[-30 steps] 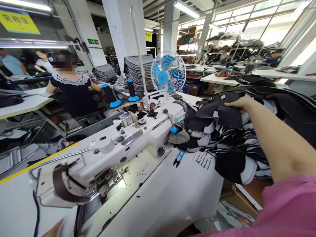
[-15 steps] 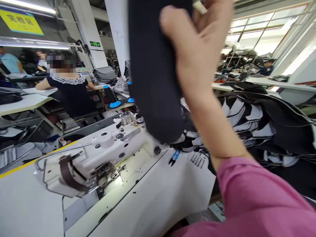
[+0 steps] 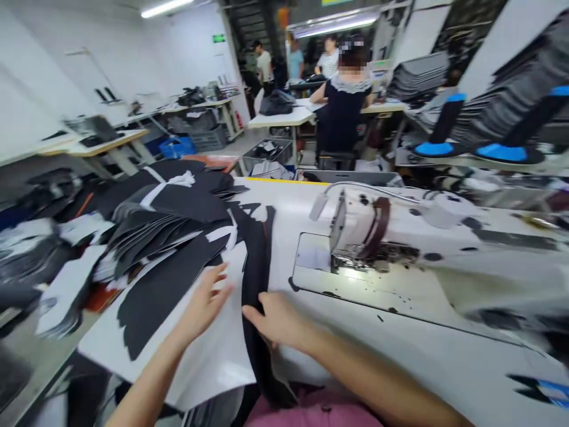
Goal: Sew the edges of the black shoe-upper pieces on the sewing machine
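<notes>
My left hand point(image 3: 205, 301) lies open with fingers spread on a white-backed fabric piece point(image 3: 208, 350) at the table's near left. My right hand point(image 3: 278, 320) is closed on the edge of a long black fabric strip point(image 3: 258, 267) that runs from the pile down over the table's front edge. A pile of black and white cut pieces point(image 3: 169, 219) lies fanned out just beyond both hands. The white sewing machine point(image 3: 400, 231) stands to the right of my right hand, apart from it.
Black thread cones on blue bases point(image 3: 438, 133) stand behind the machine. A person in a dark top point(image 3: 343, 107) sits at a far table, others stand beyond. More fabric heaps point(image 3: 31, 255) fill the left side. Blue snips point(image 3: 549, 388) lie at the right edge.
The view has swung left from the right-hand fabric heap to the left pile. My right hand brought a black piece across and down onto the table; my left hand now rests on the white piece.
</notes>
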The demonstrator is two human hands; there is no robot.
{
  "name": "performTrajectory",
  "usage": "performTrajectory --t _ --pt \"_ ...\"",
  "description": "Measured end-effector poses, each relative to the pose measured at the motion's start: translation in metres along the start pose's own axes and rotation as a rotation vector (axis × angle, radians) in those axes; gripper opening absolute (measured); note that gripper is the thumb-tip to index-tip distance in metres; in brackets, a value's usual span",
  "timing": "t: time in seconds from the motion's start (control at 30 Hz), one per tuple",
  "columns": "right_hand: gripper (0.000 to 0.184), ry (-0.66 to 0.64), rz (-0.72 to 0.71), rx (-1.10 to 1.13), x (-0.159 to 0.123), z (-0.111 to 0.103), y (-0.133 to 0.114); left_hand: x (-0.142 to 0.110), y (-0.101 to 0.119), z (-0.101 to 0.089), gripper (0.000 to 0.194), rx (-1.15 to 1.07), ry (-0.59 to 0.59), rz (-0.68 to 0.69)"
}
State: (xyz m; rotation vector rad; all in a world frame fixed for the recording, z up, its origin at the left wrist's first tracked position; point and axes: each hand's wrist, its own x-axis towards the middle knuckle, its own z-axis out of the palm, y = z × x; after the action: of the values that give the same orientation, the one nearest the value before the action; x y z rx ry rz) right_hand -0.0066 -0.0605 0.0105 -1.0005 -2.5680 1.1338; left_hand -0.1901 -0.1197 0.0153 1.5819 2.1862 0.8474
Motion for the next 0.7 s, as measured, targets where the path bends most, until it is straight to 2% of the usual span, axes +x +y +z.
performTrajectory --t 0.07,0.17,0.2,0.27,0.33,0.43,0.5,0.53,0.57,0.6,0.67,0.7 --pt "0.040 -0.010 -0.074 -0.078 0.003 -0.007 0.008 0.012 0.003 0.023 0.048 -0.098 -0.125 0.055" --pt "0.028 0.110 -0.119 -0.226 0.019 -0.030 0.033 0.042 0.011 0.052 0.058 -0.163 -0.130 0.076" --pt "0.031 0.136 -0.126 -0.247 0.027 -0.037 0.043 0.052 0.013 0.056 0.061 -0.170 -0.114 0.071" --pt "0.054 0.205 -0.205 -0.297 0.047 -0.047 0.064 0.070 0.016 0.056 0.062 -0.233 -0.121 0.069" --pt "0.069 0.343 -0.318 -0.388 0.068 -0.050 0.081 0.084 0.020 0.048 0.058 -0.392 -0.202 0.062" --pt "0.065 0.531 -0.348 -0.544 0.090 -0.050 0.095 0.093 0.021 0.033 0.055 -0.627 -0.392 0.010" --pt "0.055 0.531 -0.332 -0.611 0.095 -0.048 0.100 0.095 0.017 0.026 0.047 -0.598 -0.500 -0.029" --pt "0.050 0.503 -0.342 -0.631 0.094 -0.045 0.101 0.096 0.014 0.023 0.039 -0.524 -0.505 -0.042" --pt "0.046 0.474 -0.357 -0.643 0.090 -0.042 0.103 0.097 0.010 0.020 0.032 -0.414 -0.458 -0.045" --pt "0.044 0.450 -0.372 -0.649 0.084 -0.038 0.103 0.100 0.005 0.017 0.029 -0.270 -0.362 -0.036" --pt "0.043 0.417 -0.382 -0.666 0.067 -0.026 0.103 0.110 -0.004 0.014 0.030 0.074 -0.128 -0.014" --pt "0.044 0.408 -0.375 -0.677 0.057 -0.020 0.102 0.116 -0.006 0.013 0.032 0.222 -0.054 -0.011"
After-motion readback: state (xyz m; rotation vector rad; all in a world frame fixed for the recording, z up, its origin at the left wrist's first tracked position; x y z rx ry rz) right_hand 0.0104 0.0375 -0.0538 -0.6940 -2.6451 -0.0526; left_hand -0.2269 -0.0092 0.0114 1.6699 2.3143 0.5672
